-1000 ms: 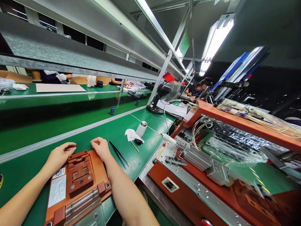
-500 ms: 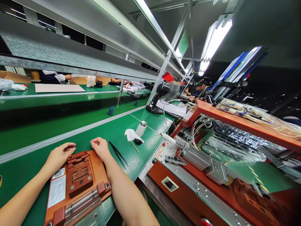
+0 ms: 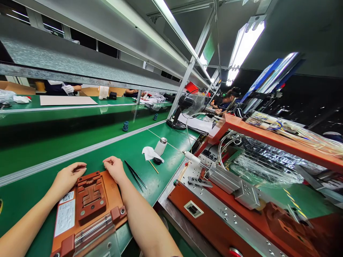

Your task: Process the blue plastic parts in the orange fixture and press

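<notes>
On the green counter [image 3: 151, 184] there is an orange plate [image 3: 112, 187], which lies flat in the near part, close to the right edge of the counter. The brown block [image 3: 92, 204] with cut shapes sits on this plate, and two white labels [image 3: 65, 217] are along its left side. The left hand [image 3: 66, 175] is at the far left corner of the plate; its fingers are bent, a little apart from the thumb, and hold nothing. The right hand [image 3: 115, 169] is at the far right corner, with its forearm beside the right side of the plate. The fingers of this hand are curled and bring nothing visible with them, but I cannot tell if they touch the thumb. To the right of the right hand, the black tweezers [image 3: 134, 175] lie on the counter. Farther away, a white bottle [image 3: 161, 146] stands near a white tissue [image 3: 149, 154], a small black lid [image 3: 157, 161] and a thin yellow stick [image 3: 153, 167]. A black fan [image 3: 176, 121] stands near the far edge. Beyond the right edge there is a large orange machine [image 3: 184, 200] with metal parts.
</notes>
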`<move>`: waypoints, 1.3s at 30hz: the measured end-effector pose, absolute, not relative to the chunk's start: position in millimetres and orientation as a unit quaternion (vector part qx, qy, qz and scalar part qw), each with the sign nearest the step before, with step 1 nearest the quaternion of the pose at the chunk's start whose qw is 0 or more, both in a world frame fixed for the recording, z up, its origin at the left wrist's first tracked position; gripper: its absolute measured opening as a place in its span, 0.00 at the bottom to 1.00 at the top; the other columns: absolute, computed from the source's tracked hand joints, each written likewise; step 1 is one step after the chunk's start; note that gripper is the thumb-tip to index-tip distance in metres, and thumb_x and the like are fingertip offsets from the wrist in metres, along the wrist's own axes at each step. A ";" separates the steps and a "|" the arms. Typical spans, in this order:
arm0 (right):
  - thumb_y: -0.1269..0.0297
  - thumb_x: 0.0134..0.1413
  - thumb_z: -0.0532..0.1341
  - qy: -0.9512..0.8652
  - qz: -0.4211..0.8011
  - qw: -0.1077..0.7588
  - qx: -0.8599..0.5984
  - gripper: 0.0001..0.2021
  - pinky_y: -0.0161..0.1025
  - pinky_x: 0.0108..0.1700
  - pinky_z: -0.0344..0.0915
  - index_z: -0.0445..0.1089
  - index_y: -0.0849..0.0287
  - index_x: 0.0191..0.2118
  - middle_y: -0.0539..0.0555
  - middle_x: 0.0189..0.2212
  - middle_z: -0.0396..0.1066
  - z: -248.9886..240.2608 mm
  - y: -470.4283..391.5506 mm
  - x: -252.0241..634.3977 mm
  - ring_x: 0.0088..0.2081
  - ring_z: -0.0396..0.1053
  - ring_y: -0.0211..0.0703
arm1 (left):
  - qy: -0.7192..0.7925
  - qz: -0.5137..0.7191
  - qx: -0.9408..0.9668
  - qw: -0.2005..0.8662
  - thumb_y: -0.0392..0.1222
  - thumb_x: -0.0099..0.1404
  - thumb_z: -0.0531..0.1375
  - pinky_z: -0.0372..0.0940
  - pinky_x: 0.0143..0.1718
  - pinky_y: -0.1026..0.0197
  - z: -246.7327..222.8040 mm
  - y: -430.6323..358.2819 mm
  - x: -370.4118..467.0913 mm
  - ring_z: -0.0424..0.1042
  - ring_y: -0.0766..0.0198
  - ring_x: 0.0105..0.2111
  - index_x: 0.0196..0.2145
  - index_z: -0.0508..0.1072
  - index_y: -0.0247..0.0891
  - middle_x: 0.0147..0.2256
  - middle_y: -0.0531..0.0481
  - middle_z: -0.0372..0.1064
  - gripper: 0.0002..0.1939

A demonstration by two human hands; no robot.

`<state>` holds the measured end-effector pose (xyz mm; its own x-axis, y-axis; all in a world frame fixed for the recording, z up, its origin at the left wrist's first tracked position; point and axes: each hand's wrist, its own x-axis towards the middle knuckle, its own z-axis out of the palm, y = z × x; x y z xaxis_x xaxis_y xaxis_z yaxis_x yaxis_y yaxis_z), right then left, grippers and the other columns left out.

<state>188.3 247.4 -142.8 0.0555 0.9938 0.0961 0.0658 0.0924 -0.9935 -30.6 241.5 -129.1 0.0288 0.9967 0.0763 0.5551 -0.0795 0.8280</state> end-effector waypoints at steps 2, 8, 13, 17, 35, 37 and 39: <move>0.70 0.49 0.63 -0.522 0.446 0.523 -0.505 0.05 0.34 0.33 0.66 0.77 0.58 0.33 0.47 0.23 0.69 -143.4 247.8 188.2 0.28 0.67 0.39 | 0.604 0.348 0.643 0.317 0.62 0.52 0.60 0.70 0.48 0.55 -128.2 241.1 -30.5 0.79 0.48 0.45 0.42 0.79 0.42 0.44 0.44 0.81 0.26; 0.71 0.49 0.62 -0.519 0.451 0.525 -0.502 0.06 0.33 0.32 0.63 0.77 0.58 0.32 0.46 0.23 0.68 -144.1 249.3 187.3 0.27 0.65 0.37 | 0.612 0.342 0.637 0.321 0.62 0.52 0.60 0.70 0.48 0.55 -123.3 237.6 -28.6 0.79 0.49 0.46 0.42 0.78 0.42 0.44 0.45 0.81 0.26; 0.72 0.49 0.62 -0.517 0.454 0.526 -0.499 0.06 0.32 0.30 0.61 0.76 0.58 0.32 0.46 0.23 0.68 -144.1 249.7 187.4 0.26 0.64 0.37 | 0.612 0.344 0.636 0.320 0.62 0.52 0.60 0.70 0.48 0.55 -121.2 236.4 -27.0 0.79 0.49 0.45 0.41 0.78 0.42 0.44 0.45 0.81 0.26; 0.72 0.49 0.62 -0.517 0.454 0.527 -0.498 0.06 0.33 0.30 0.61 0.76 0.58 0.32 0.46 0.23 0.68 -144.4 249.7 187.4 0.26 0.64 0.37 | 0.616 0.340 0.635 0.320 0.62 0.52 0.59 0.69 0.48 0.55 -119.6 235.4 -26.5 0.79 0.48 0.45 0.42 0.78 0.42 0.44 0.45 0.81 0.27; 0.74 0.51 0.62 -0.522 0.447 0.524 -0.503 0.06 0.33 0.31 0.62 0.76 0.58 0.32 0.46 0.23 0.68 -144.9 249.0 187.8 0.27 0.64 0.37 | 0.616 0.340 0.637 0.315 0.61 0.52 0.60 0.70 0.49 0.55 -124.5 238.2 -28.8 0.79 0.49 0.44 0.42 0.79 0.42 0.43 0.46 0.81 0.26; 0.75 0.51 0.62 -0.522 0.449 0.521 -0.504 0.07 0.33 0.31 0.61 0.76 0.58 0.32 0.46 0.23 0.68 -144.5 248.8 187.7 0.27 0.64 0.37 | 0.619 0.336 0.636 0.316 0.61 0.52 0.60 0.70 0.49 0.55 -124.5 238.9 -28.9 0.79 0.49 0.44 0.42 0.79 0.43 0.43 0.46 0.81 0.26; 0.75 0.51 0.61 -0.522 0.449 0.519 -0.506 0.07 0.33 0.31 0.61 0.76 0.58 0.32 0.45 0.23 0.68 -144.2 248.7 187.7 0.26 0.64 0.36 | 0.621 0.335 0.635 0.315 0.61 0.52 0.60 0.70 0.50 0.54 -124.9 239.7 -28.8 0.79 0.48 0.44 0.42 0.79 0.43 0.42 0.46 0.81 0.26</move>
